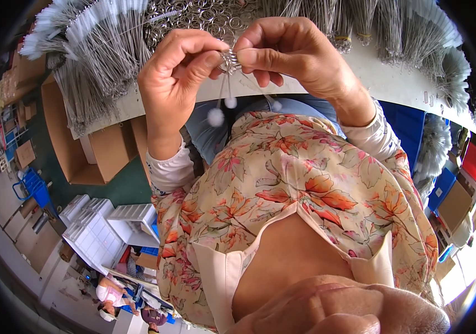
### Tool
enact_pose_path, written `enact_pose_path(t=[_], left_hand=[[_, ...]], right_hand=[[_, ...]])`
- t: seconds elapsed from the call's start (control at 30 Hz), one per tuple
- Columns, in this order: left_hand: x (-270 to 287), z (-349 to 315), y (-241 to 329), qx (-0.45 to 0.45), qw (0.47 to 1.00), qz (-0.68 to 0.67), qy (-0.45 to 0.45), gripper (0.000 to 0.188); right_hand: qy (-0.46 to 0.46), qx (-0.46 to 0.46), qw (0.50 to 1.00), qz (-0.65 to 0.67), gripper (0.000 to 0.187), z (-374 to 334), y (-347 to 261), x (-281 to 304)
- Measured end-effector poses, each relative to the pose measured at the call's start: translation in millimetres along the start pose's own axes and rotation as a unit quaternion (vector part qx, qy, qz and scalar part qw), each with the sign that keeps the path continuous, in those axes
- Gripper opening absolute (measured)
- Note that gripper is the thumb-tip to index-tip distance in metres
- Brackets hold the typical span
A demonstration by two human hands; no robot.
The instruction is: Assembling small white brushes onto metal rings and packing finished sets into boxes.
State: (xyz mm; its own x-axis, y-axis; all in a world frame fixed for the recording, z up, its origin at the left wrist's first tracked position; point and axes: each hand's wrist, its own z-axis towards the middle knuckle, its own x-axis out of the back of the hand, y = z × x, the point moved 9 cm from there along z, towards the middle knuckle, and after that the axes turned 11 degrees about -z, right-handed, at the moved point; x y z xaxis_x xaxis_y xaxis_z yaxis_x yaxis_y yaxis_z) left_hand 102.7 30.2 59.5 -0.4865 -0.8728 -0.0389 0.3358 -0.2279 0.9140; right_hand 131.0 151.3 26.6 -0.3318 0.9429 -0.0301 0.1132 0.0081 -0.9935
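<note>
Close above the near edge of the table, my left hand (172,83) pinches a small metal split ring (228,61) between thumb and fingertips. On the ring's right side, my right hand (305,60) is closed too, its thumb and forefinger gripping the ring or the wire loops threaded on it; the fingertips hide which. Thin wire-stemmed brushes hang below the ring, ending in white tufts. One fluffy tuft (216,117) is larger, and a smaller tuft (231,102) hangs beside it. Farther right, another white tuft (276,105) dangles beneath my right fingers.
Bundles of wire brushes (101,53) lie on the white table (355,69), with more bundles (416,39) at far right. Loose metal rings (193,19) are heaped behind my hands. An open cardboard box (107,156) stands below left. Other people (110,295) are in the background.
</note>
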Motion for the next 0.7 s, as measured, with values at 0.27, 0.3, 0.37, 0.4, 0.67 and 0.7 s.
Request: enact_pose_path(t=[0.27, 0.3, 0.37, 0.4, 0.67, 0.7], left_hand=[[0, -3, -23, 0.212, 0.963, -0.166, 0.001, 0.013], [-3, -1, -16, 0.210, 0.974, -0.076, -0.024, 0.013], [1, -3, -9, 0.190, 0.978, 0.065, -0.055, 0.013], [0, 4, 7, 0.069, 0.983, 0.155, -0.072, 0.013], [3, -20, 0, 0.265, 0.950, -0.162, 0.007, 0.020], [-2, -18, 11, 0.259, 0.964, -0.035, -0.047, 0.022]], right_hand=[[-0.004, -0.003, 1.000, -0.031, 0.015, -1, -3, 3], [0.003, -0.003, 0.999, -0.038, 0.015, -1, -4, 4], [0.005, 0.001, 0.999, -0.045, 0.015, 0, -5, 2], [0.003, 0.021, 0.999, -0.041, 0.016, 1, -7, -1], [-0.011, 0.048, 0.999, -0.016, 0.014, 1, -10, -11], [-0.009, 0.046, 0.999, -0.013, 0.014, 0, -8, -11]])
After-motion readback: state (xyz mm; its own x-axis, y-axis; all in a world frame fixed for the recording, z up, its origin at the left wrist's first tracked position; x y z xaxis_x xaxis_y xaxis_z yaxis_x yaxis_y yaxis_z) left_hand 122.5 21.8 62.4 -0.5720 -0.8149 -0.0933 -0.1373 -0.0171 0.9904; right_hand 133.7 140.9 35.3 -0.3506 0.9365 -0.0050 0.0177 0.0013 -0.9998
